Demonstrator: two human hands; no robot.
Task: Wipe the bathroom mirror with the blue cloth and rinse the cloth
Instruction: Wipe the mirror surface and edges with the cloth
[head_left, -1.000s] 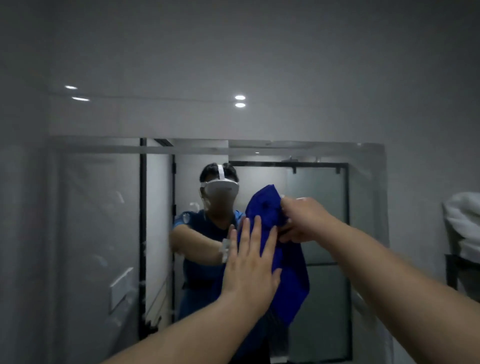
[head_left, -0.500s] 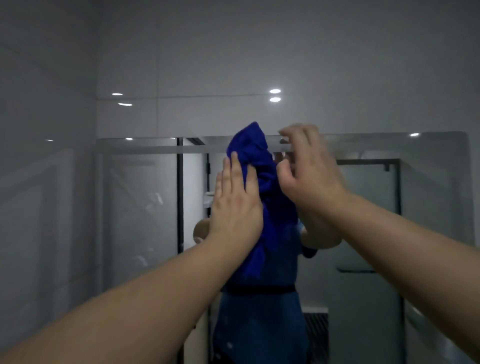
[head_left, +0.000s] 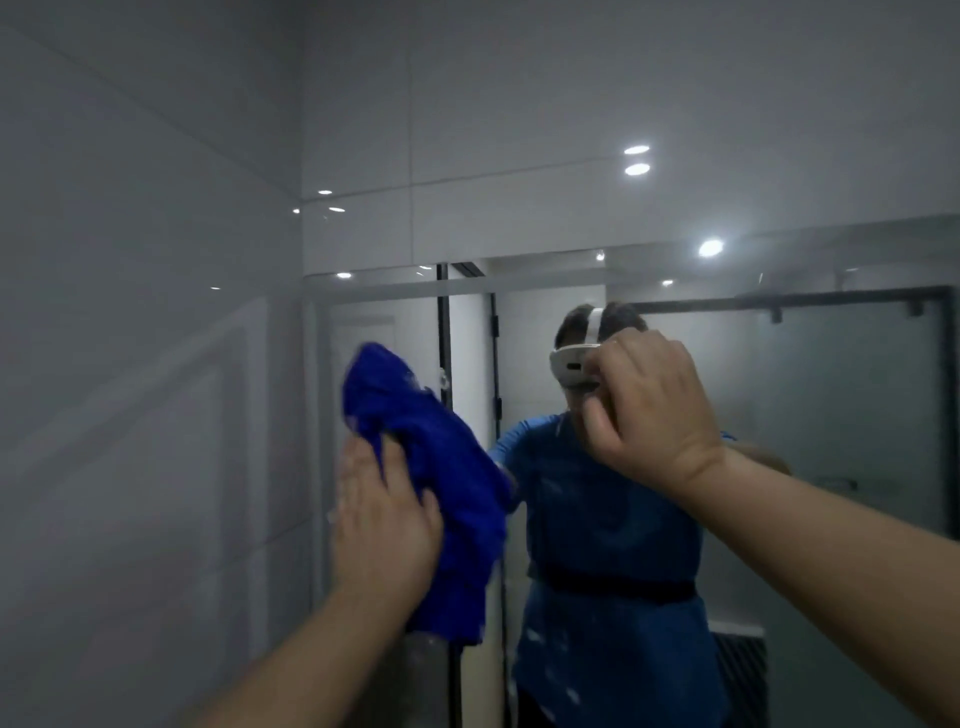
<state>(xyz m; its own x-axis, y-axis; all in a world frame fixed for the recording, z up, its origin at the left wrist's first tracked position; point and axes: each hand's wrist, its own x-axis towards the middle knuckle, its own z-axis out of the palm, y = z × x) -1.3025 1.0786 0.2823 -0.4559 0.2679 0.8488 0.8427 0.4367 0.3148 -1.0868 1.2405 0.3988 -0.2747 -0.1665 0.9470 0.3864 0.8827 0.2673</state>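
Note:
The blue cloth (head_left: 441, 467) hangs bunched against the left part of the bathroom mirror (head_left: 831, 405). My left hand (head_left: 384, 519) lies flat over the cloth's lower left part and presses it to the glass. My right hand (head_left: 649, 405) is raised to the right, apart from the cloth, with its fingers curled and nothing in them. The mirror reflects a person in a blue shirt with a white headset.
A glossy white tiled wall (head_left: 145, 364) stands close on the left and meets the mirror's left edge. More white tiles run above the mirror. The reflection shows a black-framed frosted glass shower door (head_left: 857, 415).
My right hand has let go of the cloth and drawn off to the right. My left hand has slid the cloth left and down across the mirror. The view has swung left.

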